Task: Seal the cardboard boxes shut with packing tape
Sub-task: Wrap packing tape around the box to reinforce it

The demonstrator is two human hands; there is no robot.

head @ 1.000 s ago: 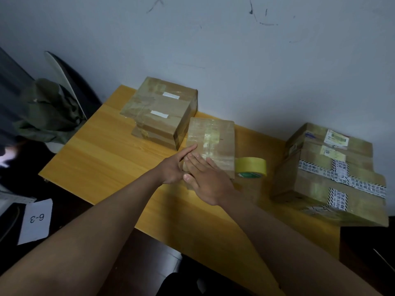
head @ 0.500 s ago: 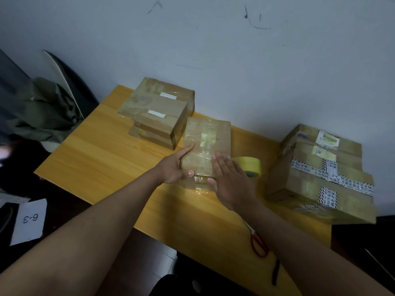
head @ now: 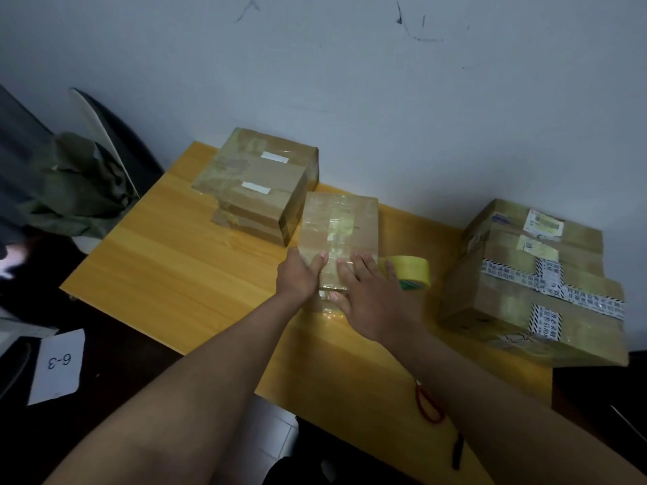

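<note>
I find both hands flat on the middle box (head: 341, 232) at the counter (head: 182, 274) centre, left hand (head: 297, 276) and right hand (head: 371, 299) with fingers straight, pressing tape down. All visible boxes appear taped. Tape roll (head: 411, 273) lies just beside. A paper tag (head: 57, 365) reads "6-3".

Small box (head: 339, 232) mid-table (head: 168, 274), both hands on its near end; stacked boxes (head: 255, 183) behind-left; tape roll (head: 411, 271) just right; large boxes (head: 525, 281) far right; scissors (head: 429, 404) near edge
</note>
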